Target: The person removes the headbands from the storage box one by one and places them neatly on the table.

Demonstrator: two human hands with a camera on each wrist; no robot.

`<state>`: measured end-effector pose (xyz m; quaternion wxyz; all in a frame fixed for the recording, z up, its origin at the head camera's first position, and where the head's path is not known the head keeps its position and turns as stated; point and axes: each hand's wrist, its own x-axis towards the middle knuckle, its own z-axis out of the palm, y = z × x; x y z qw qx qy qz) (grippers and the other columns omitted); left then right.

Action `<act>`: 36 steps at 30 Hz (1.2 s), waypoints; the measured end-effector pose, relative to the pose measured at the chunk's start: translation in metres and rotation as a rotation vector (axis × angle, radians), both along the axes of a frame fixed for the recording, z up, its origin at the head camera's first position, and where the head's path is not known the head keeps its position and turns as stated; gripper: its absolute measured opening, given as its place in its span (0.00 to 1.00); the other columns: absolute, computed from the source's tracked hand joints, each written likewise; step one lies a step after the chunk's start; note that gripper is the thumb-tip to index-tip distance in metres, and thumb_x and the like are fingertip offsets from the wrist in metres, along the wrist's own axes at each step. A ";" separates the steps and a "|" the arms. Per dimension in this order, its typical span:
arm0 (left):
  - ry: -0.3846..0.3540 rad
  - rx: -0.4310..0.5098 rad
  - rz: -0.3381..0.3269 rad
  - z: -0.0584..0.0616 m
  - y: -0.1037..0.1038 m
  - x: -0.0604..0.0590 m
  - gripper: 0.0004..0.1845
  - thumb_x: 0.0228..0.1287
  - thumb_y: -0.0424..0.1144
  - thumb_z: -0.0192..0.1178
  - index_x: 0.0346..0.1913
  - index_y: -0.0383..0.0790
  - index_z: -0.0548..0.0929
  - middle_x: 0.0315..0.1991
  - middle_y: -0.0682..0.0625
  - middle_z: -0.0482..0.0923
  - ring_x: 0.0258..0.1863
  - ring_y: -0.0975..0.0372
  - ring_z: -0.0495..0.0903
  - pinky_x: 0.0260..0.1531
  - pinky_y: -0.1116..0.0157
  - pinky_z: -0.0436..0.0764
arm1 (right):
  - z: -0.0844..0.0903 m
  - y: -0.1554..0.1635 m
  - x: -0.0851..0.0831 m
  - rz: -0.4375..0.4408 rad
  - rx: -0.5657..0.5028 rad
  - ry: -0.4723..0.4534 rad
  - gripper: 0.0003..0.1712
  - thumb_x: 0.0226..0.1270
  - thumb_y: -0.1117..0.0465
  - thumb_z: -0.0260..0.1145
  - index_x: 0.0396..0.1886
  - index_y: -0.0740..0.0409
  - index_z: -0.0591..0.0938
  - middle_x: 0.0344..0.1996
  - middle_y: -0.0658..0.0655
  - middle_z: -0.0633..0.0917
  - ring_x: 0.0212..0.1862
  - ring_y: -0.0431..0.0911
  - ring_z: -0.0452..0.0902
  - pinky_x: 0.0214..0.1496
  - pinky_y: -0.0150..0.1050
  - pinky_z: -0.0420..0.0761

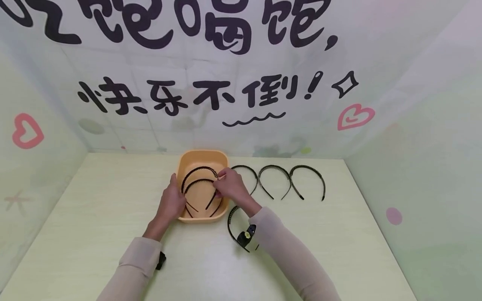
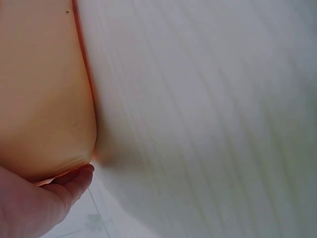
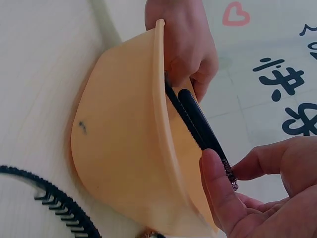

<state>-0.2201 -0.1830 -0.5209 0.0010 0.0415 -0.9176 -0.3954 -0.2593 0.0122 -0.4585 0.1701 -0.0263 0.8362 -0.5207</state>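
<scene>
Toothed headbands being gathered into an orange tub: two in, four out.

Right hand [image 1: 230, 185] pinches the crown of a black toothed plastic headband [image 1: 199, 170] over the shallow orange plastic tub [image 1: 203, 156], fingers curled on the band; the arch faces the back wall and the open ends point toward the person, long axis front-to-back. A second black headband [image 1: 198, 182] lies nested just inside it. Left hand [image 1: 171, 203] steadies the tub's left wall, fingers around the rim. By this count, three black headbands [image 1: 276, 169] in a row to the right and one black headband with a bow [image 1: 241, 234] near the right forearm remain on the pale green table [image 1: 94, 217].
</scene>
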 end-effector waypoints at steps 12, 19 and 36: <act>-0.027 0.014 0.005 0.000 0.000 0.001 0.38 0.66 0.25 0.39 0.77 0.24 0.37 0.67 0.20 0.61 0.60 0.37 0.73 0.52 0.45 0.76 | -0.005 0.020 -0.007 -0.033 -0.188 -0.045 0.23 0.65 0.70 0.62 0.60 0.67 0.74 0.40 0.67 0.82 0.23 0.48 0.84 0.42 0.53 0.84; -0.005 0.010 0.001 0.003 0.002 -0.003 0.38 0.67 0.25 0.38 0.77 0.25 0.36 0.66 0.19 0.62 0.59 0.37 0.74 0.49 0.47 0.77 | -0.002 0.029 -0.010 -0.001 -0.223 -0.072 0.27 0.67 0.69 0.61 0.66 0.65 0.72 0.44 0.72 0.81 0.23 0.46 0.83 0.42 0.52 0.85; -0.024 0.005 -0.007 0.002 0.000 0.000 0.38 0.65 0.24 0.37 0.76 0.24 0.36 0.65 0.18 0.63 0.55 0.38 0.77 0.43 0.50 0.79 | -0.007 0.067 -0.004 -0.055 -0.280 -0.073 0.27 0.69 0.69 0.60 0.67 0.66 0.69 0.46 0.71 0.80 0.30 0.48 0.82 0.47 0.54 0.83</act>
